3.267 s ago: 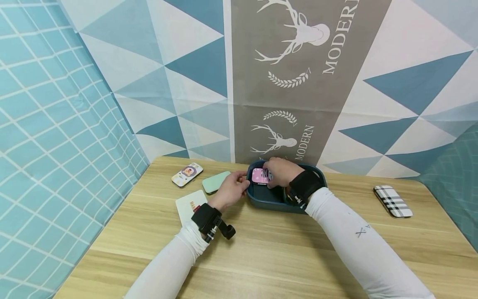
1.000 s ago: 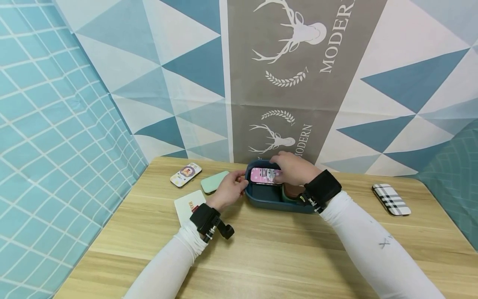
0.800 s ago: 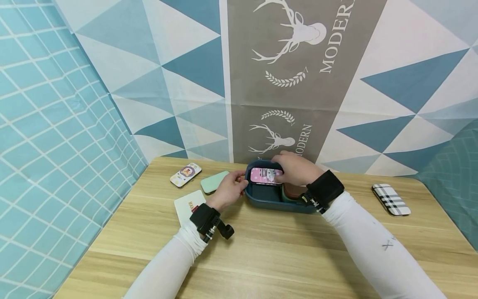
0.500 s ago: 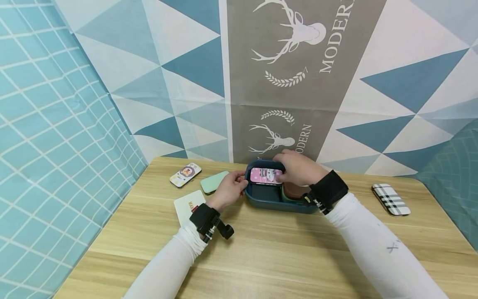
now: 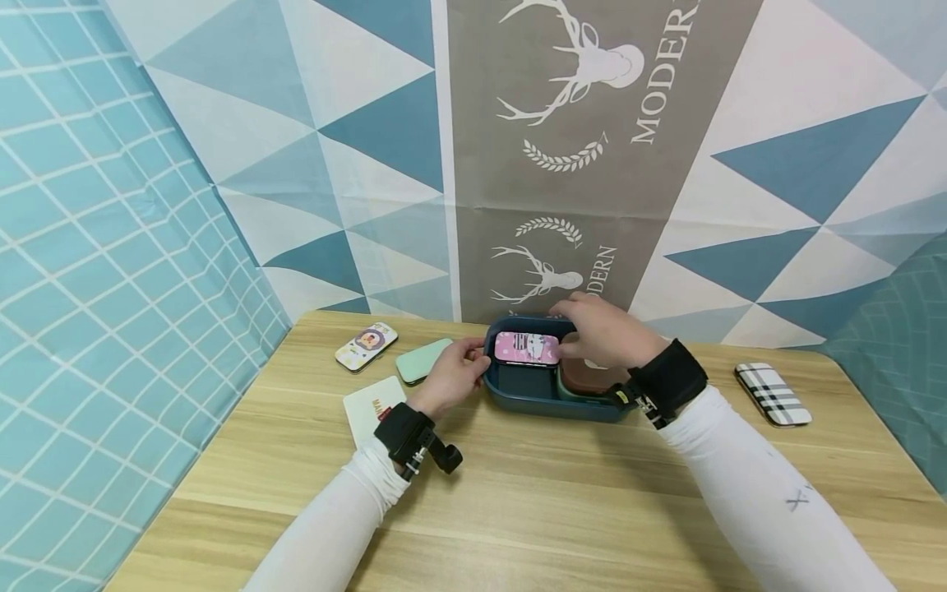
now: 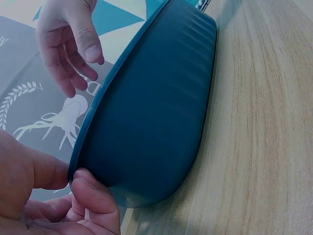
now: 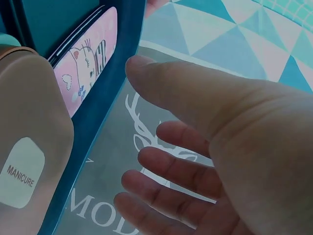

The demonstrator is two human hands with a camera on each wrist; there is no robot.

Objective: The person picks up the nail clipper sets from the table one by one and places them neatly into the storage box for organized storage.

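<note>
My left hand (image 5: pixel 456 376) pinches the left rim of a dark blue bin (image 5: pixel 521 403); the left wrist view shows thumb and finger on that rim (image 6: pixel 85 132). Inside, a pink case with a cat print (image 5: pixel 527 348) lies along the back at the left. A brown manicure case (image 7: pixel 34 112), labelled MANICURE, fills the right part, partly hidden by my right hand in the head view. Over the bin's back right, my right hand (image 5: pixel 610 329) has relaxed, spread fingers and holds nothing. In the right wrist view its thumb (image 7: pixel 161 83) is apart from the pink case.
Left of the bin lie a white case with a round picture (image 5: pixel 366 346), a pale green case (image 5: pixel 423 360) and a cream case (image 5: pixel 370 404), partly behind my left wrist. A plaid case (image 5: pixel 773 395) lies far right. A patterned wall covering (image 5: pixel 533 181) rises behind the table.
My right hand has set the pink case down at the bin's back left, let go, and drawn away to the right. The brown case is more exposed. My left hand stays on the rim.
</note>
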